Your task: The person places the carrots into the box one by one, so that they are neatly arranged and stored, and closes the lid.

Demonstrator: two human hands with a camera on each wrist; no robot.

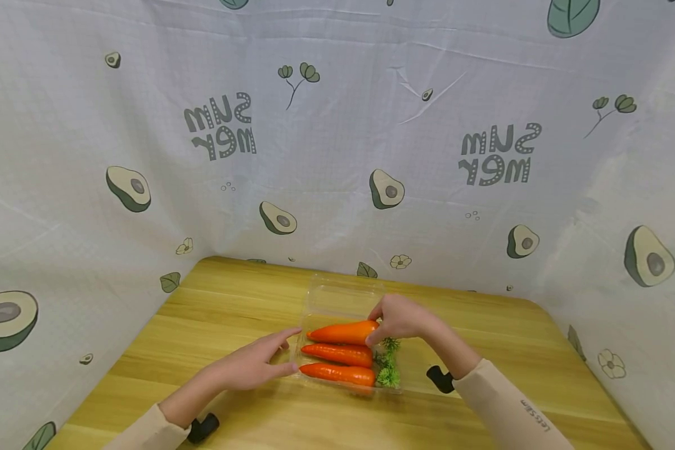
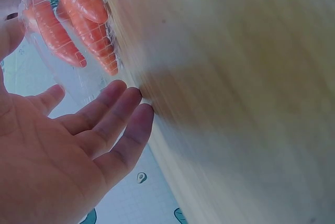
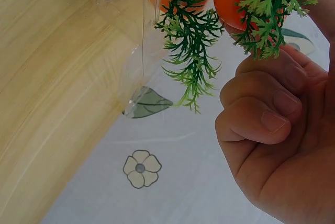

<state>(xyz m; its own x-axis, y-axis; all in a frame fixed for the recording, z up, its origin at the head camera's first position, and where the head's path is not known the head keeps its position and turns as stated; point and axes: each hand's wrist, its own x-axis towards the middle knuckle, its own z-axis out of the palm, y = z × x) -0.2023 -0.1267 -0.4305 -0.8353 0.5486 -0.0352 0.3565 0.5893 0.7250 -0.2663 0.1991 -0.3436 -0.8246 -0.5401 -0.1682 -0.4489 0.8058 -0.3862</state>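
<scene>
A clear plastic clamshell box (image 1: 343, 298) lies with its lid folded back on the wooden table. Two orange toy carrots, the middle one (image 1: 337, 354) and the near one (image 1: 337, 374), lie side by side in it, their tips to the left and green tops (image 1: 389, 377) to the right. My right hand (image 1: 403, 320) pinches the thick end of the far carrot (image 1: 337, 332), which is raised a little over the box. Its leafy top (image 3: 269, 12) hangs beside my curled fingers in the right wrist view. At the box's left side, my left hand (image 1: 250, 362) has its fingers spread, thumb and forefinger at the rim.
The wooden table (image 1: 242, 294) extends around the box on every side. A white curtain (image 1: 337, 137) printed with avocados and leaves hangs along the back and both sides. Dark wrist cameras are strapped under both forearms, near the beige sleeves (image 1: 506, 400).
</scene>
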